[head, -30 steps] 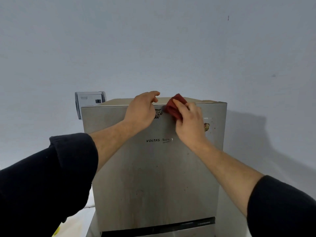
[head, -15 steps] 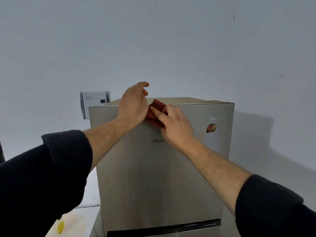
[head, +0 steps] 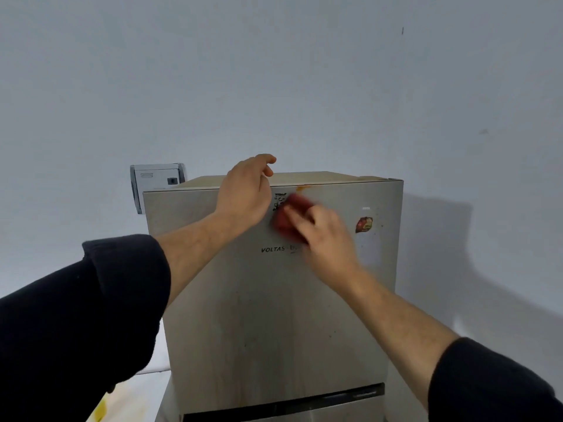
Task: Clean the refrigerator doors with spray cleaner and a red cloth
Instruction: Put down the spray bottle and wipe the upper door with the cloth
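Note:
The steel upper refrigerator door fills the middle of the head view, with a black brand name and a worn sticker near its top edge. My right hand presses the bunched red cloth against the door just under that sticker; hand and cloth are blurred by motion. My left hand rests flat on the upper door with its fingers hooked over the top edge, holding nothing. An orange smear shows on the top edge. No spray cleaner is in view.
A red and yellow sticker sits on the door's right side. A grey stabilizer box hangs on the wall behind the left corner. The dark gap above the lower door runs along the bottom. A yellow item lies low left.
My right hand has swept the cloth from beside my left hand rightward and slightly down across the upper door. My left hand stays on the top edge.

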